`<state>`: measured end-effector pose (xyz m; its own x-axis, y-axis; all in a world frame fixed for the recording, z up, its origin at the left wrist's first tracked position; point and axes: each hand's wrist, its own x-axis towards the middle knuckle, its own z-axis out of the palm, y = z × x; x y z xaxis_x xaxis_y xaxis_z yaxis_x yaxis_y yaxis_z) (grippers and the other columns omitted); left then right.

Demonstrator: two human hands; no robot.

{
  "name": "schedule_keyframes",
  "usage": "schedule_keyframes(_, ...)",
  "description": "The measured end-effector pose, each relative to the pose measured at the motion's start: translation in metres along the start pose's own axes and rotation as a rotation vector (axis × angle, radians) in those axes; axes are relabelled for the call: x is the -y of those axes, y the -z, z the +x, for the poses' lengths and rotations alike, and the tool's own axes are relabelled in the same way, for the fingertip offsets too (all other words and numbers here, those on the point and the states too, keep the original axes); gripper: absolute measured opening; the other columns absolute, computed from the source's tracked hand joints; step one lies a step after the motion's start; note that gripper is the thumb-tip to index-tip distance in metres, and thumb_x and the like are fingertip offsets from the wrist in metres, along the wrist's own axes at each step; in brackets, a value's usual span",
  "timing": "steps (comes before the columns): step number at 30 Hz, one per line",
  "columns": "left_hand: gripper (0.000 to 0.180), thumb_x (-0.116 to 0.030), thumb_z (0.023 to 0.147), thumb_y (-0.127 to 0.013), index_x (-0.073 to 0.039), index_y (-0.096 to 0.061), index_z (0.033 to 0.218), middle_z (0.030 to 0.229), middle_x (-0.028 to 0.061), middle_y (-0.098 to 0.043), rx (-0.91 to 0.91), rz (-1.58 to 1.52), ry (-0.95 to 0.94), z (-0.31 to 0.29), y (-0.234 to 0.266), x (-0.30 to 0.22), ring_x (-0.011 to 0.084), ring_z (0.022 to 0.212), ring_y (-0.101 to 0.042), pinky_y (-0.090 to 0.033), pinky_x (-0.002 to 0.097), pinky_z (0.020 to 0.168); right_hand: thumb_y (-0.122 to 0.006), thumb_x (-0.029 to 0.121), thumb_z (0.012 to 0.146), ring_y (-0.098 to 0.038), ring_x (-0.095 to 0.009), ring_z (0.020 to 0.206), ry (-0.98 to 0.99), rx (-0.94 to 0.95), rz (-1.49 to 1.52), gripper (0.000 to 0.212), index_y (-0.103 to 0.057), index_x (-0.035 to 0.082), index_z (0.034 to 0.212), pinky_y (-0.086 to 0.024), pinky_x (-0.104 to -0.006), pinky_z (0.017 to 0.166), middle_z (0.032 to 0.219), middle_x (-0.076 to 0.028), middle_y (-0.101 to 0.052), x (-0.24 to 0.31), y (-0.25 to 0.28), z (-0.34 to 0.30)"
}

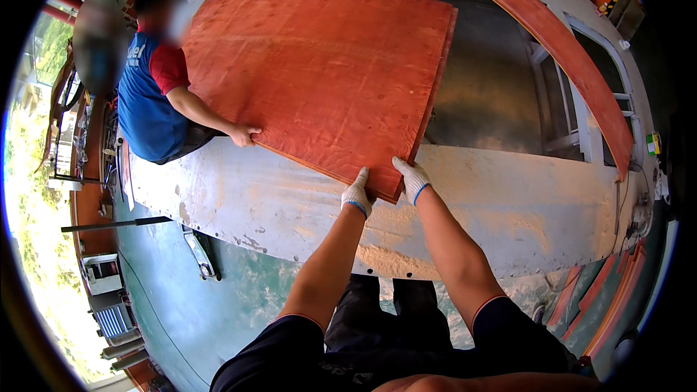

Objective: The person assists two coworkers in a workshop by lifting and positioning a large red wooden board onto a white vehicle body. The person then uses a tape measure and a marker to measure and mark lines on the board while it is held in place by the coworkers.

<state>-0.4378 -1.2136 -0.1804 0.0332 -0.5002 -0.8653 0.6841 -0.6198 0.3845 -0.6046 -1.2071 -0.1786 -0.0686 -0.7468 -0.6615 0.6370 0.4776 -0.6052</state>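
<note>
A large reddish plywood sheet point(319, 80) slants over the grey machine table, its near corner toward me. A second edge shows along its right side, so it may be more than one sheet. My left hand point(357, 194), in a white knit glove with a blue cuff, is closed on the near edge just left of the corner. Around the right edge by that corner, my gloved right hand point(412, 178) is closed too. Both thumbs lie on top; the fingers underneath are hidden. A co-worker's bare hand point(243, 135) grips the same sheet's near edge farther left.
The co-worker point(154, 101) in a blue and red shirt stands at the left. Sawdust point(396, 261) lies on the grey table point(239, 199). A long red board point(552, 33) spans the right side. Several narrow offcuts point(617, 294) lie on the floor. A dark bar point(116, 224) juts out at left.
</note>
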Motion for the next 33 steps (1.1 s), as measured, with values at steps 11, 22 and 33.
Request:
schedule_keyframes(11, 0.045, -0.024, 0.084, -0.081, -0.012, -0.062, 0.124, 0.122, 0.0061, -0.067, -0.018, -0.027, 0.051, 0.0, 0.002, 0.003, 0.0255, 0.112, -0.062, -0.053, 0.0431, 0.097, -0.074, 0.027, 0.089, -0.069, -0.023, 0.096, 0.025, 0.033, 0.045, 0.047, -0.06, 0.0, 0.125, -0.057, -0.0381, 0.08, 0.112, -0.014, -0.069, -0.014, 0.008, 0.006)
schedule_keyframes(22, 0.043, -0.028, 0.083, -0.082, -0.006, -0.063, 0.116, 0.115, 0.0087, -0.066, 0.045, 0.085, 0.098, 0.011, -0.012, 0.029, 0.0257, 0.102, -0.064, -0.056, 0.0404, 0.088, -0.071, 0.028, 0.091, -0.065, -0.027, 0.11, 0.008, 0.066, 0.042, 0.05, -0.057, 0.003, 0.132, -0.054, -0.0424, 0.095, 0.125, -0.013, -0.065, 0.01, 0.035, 0.015)
schedule_keyframes(33, 0.057, -0.043, 0.087, -0.075, -0.006, -0.06, 0.127, 0.129, 0.0102, -0.062, 0.18, -0.154, -0.083, 0.049, 0.051, 0.01, 0.0313, 0.121, -0.056, -0.042, 0.0523, 0.107, -0.071, 0.024, 0.091, -0.055, -0.031, 0.126, -0.128, -0.058, 0.188, 0.056, -0.05, 0.008, 0.14, -0.048, -0.0508, 0.104, 0.139, -0.011, -0.056, 0.01, 0.161, -0.079)
